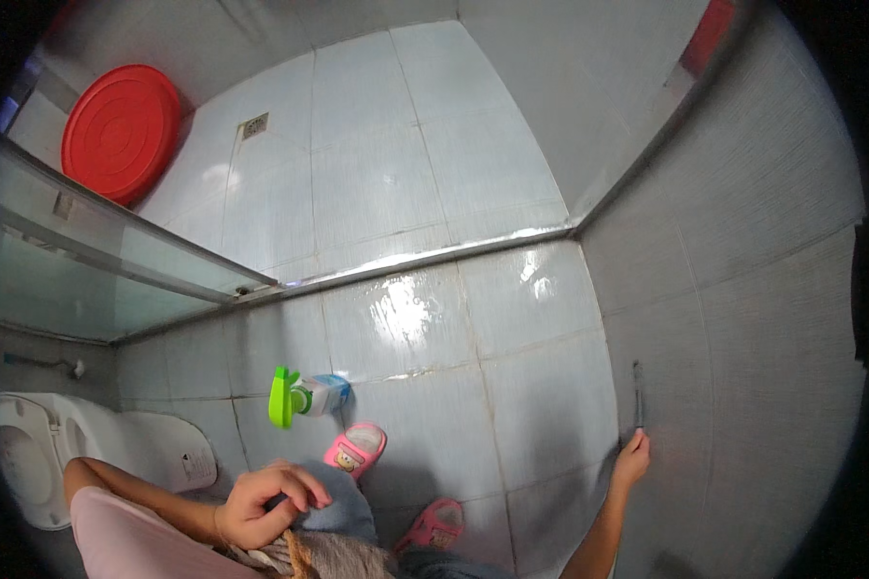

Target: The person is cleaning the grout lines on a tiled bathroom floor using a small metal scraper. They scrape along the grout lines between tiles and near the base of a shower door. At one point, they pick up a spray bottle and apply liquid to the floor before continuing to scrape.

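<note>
My right hand is at the grey tiled wall on the right, its fingers closed around the lower end of a slim grey stick-like tool. The tool points upward along the wall; its exact kind is too small to make out. Over my lap, my left hand is loosely bent, thumb apart from the fingers, and I see nothing held in it. Below it lies a tan knotted cord on my clothing. A spray bottle with a bright green trigger head stands on the floor ahead of my left hand.
Pink slippers are on my feet on the wet, shiny floor tiles. A white toilet is at the left. A low metal sill and glass panel border a shower area with a red round lid and floor drain.
</note>
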The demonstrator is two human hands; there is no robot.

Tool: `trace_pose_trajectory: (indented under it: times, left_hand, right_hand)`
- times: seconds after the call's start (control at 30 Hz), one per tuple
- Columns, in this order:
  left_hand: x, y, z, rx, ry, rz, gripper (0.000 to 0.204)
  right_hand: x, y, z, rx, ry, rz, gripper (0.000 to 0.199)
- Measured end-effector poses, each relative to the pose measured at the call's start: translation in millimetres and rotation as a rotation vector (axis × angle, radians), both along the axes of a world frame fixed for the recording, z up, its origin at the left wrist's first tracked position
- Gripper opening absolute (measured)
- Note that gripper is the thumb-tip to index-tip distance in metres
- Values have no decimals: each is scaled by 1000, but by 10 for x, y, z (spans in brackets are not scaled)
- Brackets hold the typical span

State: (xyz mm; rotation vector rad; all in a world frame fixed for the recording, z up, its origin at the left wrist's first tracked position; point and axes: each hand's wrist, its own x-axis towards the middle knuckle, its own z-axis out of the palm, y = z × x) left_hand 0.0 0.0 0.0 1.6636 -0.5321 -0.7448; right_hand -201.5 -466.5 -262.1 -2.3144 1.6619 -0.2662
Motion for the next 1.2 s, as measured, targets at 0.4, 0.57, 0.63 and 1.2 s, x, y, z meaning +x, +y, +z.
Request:
trace_pose_trajectory:
  times: [0.4, 0.57, 0.63, 1.2]
  left_hand:
    - [5, -25, -153, -16, -2, 58, 8]
    - [-30, 21, 13, 45, 20, 101, 5]
    - [-2, 3, -29, 31, 5, 82, 6]
    - [112, -176, -100, 49, -4, -24, 6]
  right_hand:
    - [176, 48, -299, -39, -56, -30, 37]
    - [-1029, 161, 238, 13, 73, -186, 37]
    - [-1112, 160, 244, -9, 25, -213, 37]
    - [130, 516, -588, 337, -123, 353, 31]
